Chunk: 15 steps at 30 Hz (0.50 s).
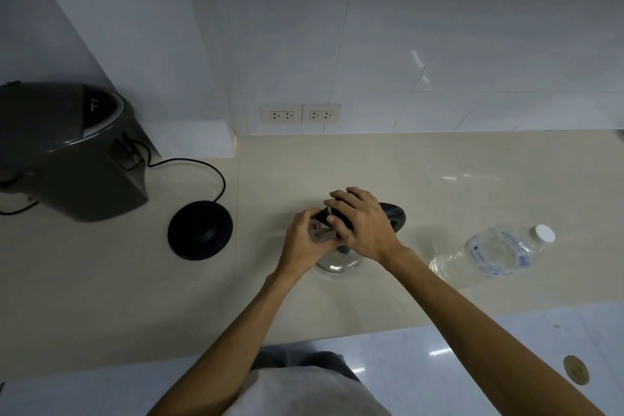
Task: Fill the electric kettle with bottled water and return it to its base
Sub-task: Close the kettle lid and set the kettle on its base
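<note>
Both hands are on the kettle (339,262) mid-tabletop (101,297): left hand (305,240) pinching the rim, right hand (363,224) gripping the lid. Bottle (491,255) stays capped beside it, base (200,230) sits empty further left. So nothing's poured yet.

The scene is dim and bluish, with soft, weak shadows. Pale glare streaks lie on the wall tiles (418,61) above the hands and on the glossy floor (439,351) below them. Wide-angle distortion bends the edges; detail is slightly soft.
</note>
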### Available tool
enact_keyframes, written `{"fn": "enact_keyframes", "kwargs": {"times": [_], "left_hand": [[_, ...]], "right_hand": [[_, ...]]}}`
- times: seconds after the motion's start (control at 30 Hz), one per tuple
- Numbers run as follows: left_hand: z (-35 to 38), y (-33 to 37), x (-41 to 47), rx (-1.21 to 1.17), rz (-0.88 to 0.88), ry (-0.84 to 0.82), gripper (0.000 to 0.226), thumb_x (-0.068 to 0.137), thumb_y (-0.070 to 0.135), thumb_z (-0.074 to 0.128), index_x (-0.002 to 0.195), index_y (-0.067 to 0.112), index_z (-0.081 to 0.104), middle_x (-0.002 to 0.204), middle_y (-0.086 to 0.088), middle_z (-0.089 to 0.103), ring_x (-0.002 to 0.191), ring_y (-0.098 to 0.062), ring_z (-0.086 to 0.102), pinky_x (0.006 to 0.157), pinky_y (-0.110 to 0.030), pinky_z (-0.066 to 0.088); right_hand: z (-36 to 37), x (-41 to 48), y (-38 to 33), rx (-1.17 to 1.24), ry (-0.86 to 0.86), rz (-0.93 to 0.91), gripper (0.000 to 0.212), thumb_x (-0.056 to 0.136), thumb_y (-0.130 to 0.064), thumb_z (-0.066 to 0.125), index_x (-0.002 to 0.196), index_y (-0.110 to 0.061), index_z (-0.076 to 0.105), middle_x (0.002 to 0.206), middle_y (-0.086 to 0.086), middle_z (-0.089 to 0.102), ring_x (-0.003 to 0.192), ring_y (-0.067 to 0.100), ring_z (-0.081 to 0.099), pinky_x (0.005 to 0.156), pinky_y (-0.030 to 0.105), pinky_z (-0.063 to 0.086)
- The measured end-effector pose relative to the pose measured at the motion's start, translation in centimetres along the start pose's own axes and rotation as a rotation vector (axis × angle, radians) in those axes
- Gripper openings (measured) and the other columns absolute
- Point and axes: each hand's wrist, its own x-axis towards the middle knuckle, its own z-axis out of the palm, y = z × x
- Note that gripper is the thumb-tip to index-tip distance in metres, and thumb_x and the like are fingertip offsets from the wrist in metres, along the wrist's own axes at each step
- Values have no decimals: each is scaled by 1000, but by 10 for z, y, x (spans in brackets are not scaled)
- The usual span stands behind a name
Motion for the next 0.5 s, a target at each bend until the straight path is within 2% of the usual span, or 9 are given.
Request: {"fn": "enact_keyframes", "kwargs": {"times": [0.13,0.27,0.37,0.5], "left_hand": [[1,-2,0,-24,13,5,63,60,46,99,114,37,66,118,-1,70,106,-13,73,92,-41,64],[2,-4,0,-23,18,4,72,60,50,97,120,25,68,120,0,67,108,-15,71,94,-43,63],[2,-3,0,-8,33,17,70,59,52,95,117,23,68,117,-1,68,107,-17,70,93,-41,63],[2,2,0,-22,48,19,60,57,51,91,110,41,64,118,4,67,106,-14,70,92,-31,62]], "right_hand": [[2,0,4,11,-3,-4,46,100,-46,47,128,-17,69,136,1,67,128,32,55,109,46,40],[6,1,5,15,17,-6,45,101,-45,46,127,-17,71,135,1,67,128,32,55,109,45,40],[9,2,5,29,53,-6,43,99,-43,49,124,-17,72,133,1,69,128,32,56,108,45,41],[11,2,5,18,44,-2,42,97,-44,53,122,-18,74,132,1,69,129,34,55,107,48,42]]}}
